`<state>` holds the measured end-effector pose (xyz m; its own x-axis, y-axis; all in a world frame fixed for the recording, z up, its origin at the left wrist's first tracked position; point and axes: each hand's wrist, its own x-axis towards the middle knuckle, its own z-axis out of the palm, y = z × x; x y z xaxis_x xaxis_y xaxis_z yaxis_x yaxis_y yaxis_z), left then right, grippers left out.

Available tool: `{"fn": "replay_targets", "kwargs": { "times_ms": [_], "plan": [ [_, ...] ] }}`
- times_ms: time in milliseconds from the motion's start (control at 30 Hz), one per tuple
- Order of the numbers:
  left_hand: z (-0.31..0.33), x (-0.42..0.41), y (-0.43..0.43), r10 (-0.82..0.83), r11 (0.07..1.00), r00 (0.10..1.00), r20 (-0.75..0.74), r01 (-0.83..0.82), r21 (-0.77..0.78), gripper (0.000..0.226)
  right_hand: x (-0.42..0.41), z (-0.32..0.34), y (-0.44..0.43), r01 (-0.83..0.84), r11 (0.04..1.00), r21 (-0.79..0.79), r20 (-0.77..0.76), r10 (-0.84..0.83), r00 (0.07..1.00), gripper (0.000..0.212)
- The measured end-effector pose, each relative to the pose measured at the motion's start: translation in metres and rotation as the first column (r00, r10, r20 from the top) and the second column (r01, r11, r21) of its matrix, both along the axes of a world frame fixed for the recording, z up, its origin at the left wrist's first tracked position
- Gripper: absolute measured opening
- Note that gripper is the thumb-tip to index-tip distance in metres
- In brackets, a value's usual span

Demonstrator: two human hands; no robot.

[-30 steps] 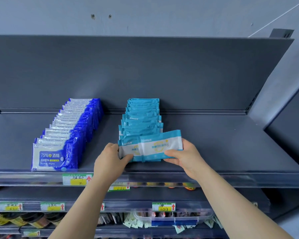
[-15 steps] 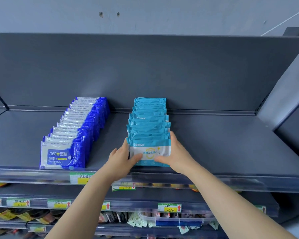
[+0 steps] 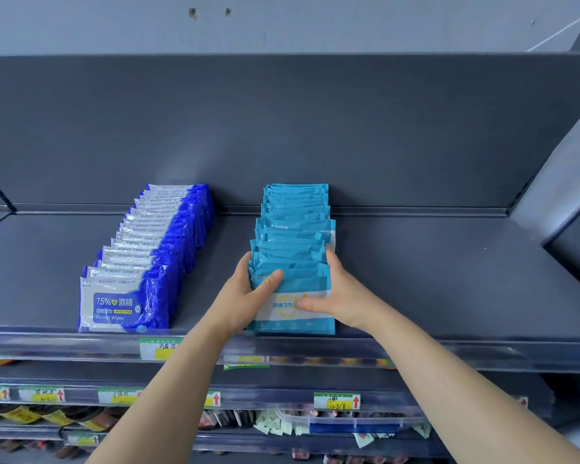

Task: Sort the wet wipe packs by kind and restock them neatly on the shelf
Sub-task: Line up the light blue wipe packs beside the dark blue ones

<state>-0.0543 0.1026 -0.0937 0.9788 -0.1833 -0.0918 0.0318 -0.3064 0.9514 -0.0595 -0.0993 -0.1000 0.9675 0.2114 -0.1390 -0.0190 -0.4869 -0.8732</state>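
1. Blue-and-white alcohol wipe packs (image 3: 138, 262) stand upright in a row on the left of the grey shelf (image 3: 449, 279), running from the front lip to the back panel.
2. We see the left hand (image 3: 245, 296) gripping the left edge of the front packs in the teal row, thumb across the face.
3. Teal wipe packs (image 3: 295, 229) stand in a second row at mid-shelf, apart from the blue row.
4. We see the right hand (image 3: 345, 296) clasping their right edge, thumb on the front pack.
5. Price tags (image 3: 337, 400) line the lower shelf edges.
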Motion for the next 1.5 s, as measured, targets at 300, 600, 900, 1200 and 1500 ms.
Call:
{"fn": "replay_targets", "kwargs": {
  "times_ms": [300,600,900,1200,1500],
  "plan": [
    [0.016,0.031,-0.010,0.140,0.977,0.990,-0.036,-0.144,-0.155,0.047,0.025,0.018,-0.010,0.076,0.996,0.044,-0.033,-0.074,0.997,0.137],
    [0.010,0.056,-0.008,-0.064,0.983,0.995,-0.081,0.049,-0.175,0.025,0.035,0.033,-0.005,0.023,0.999,0.023,-0.095,-0.021,0.995,0.109],
    [0.040,0.056,-0.006,-0.281,0.857,0.701,0.655,-0.124,0.501,0.036,-0.032,0.070,0.005,0.519,0.788,-0.332,0.326,-0.420,0.847,0.066],
    [0.038,-0.062,-0.083,-0.718,0.696,0.333,0.611,0.313,0.646,0.034,-0.204,0.065,0.012,0.752,0.368,-0.547,0.449,-0.629,0.635,0.048],
    [0.009,-0.296,-0.107,-0.796,0.396,-0.127,0.592,0.630,0.668,0.032,-0.464,0.036,0.088,0.800,-0.077,-0.595,0.422,-0.877,0.230,0.038]
  ]
}}
